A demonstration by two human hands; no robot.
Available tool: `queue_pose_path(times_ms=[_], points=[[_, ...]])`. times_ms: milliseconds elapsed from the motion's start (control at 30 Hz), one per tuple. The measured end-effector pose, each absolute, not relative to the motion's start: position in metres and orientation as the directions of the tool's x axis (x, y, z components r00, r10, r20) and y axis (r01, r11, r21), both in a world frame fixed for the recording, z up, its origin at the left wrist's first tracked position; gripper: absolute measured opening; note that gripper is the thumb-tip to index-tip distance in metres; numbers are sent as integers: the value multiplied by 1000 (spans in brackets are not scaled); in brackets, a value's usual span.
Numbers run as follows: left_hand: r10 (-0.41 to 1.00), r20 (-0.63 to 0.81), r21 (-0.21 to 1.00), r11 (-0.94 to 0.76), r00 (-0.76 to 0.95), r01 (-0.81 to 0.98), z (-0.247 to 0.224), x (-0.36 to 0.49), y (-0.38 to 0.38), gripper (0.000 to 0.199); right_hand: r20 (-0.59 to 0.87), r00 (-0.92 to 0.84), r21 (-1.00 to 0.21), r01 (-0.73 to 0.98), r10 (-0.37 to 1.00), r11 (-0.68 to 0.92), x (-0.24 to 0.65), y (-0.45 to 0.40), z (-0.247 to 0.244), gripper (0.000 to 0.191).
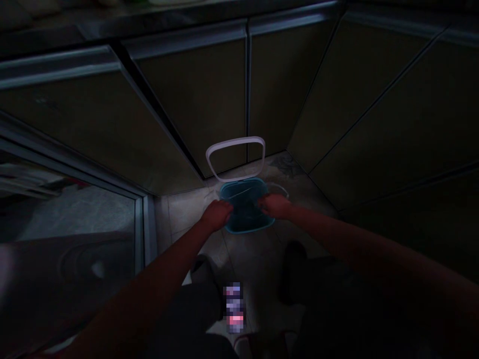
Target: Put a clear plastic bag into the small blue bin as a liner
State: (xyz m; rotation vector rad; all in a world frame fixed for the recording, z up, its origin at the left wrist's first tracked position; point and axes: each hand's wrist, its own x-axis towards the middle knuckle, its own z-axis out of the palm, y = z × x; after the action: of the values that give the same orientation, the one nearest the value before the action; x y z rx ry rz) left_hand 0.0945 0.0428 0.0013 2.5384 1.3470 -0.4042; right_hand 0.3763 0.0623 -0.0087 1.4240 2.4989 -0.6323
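Note:
A blue-green bin (250,231) stands on the tiled floor, its pale rim frame (236,143) tilted up at the back against the cabinets. Thin, clear plastic, perhaps a bag, shows at both sides of the opening. At the bin's left edge, my left hand (217,215) has its fingers curled in; what they hold is too dark to make out. Over the right edge is my right hand (275,205), fingers bent inward and closed, with any held thing too small and dim to tell.
Cabinet doors (194,94) rise behind the bin and along the right. A metal-framed glass door (140,229) is at the left. My legs and shoes are below, with a pixelated patch between them. The scene is dim.

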Motion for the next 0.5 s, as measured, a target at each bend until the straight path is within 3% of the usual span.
queue_pose_path(times_ms=[133,200,267,333,500], points=[[823,-377,-4,-459,424,888,-8,105,32,42,-432,-586,-230,807,686,544,365,47,-17,34],[855,-350,-32,-419,383,907,-11,111,30,47,-476,-581,-157,795,661,586,362,45,-14,28],[875,-332,-56,-392,353,918,-13,116,30,44,-495,-568,-94,788,658,609,362,45,-9,18],[882,-330,-73,-379,336,923,-16,121,30,39,-481,-554,-74,797,679,599,365,47,-3,22],[890,-333,-10,-335,312,942,-23,123,28,19,-395,-562,-151,820,727,553,382,48,1,21]])
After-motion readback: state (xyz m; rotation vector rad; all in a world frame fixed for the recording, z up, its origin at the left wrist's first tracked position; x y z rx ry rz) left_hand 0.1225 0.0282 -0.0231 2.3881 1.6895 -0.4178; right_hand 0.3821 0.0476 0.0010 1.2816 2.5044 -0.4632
